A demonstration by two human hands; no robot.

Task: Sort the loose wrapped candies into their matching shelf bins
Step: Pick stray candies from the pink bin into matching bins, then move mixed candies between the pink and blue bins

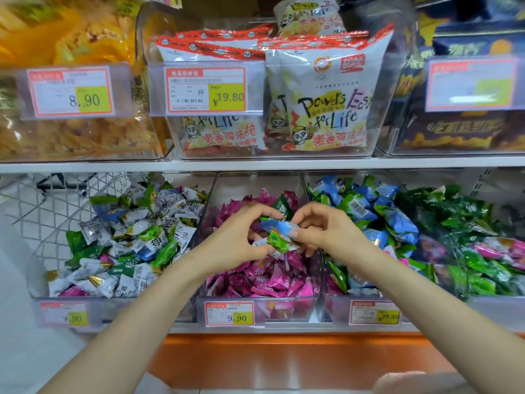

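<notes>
Left hand [235, 237] and right hand [321, 228] pinch candies [277, 233] between them, above pink bin [284, 308].

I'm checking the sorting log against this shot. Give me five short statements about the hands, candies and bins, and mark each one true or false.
1. The left hand and the right hand both hold the bunch of blue and green wrapped candies. True.
2. The bunch is over the clear plastic bin of pink-wrapped candies. True.
3. That bin's white and yellow price tag reads 19.80. False: it reads 9.90.
4. The clear plastic bin to its left holds only pink wrappers. False: most of its wrappers are white or green.
5. White snack bags with red top edges stand on the shelf above. True.
</notes>
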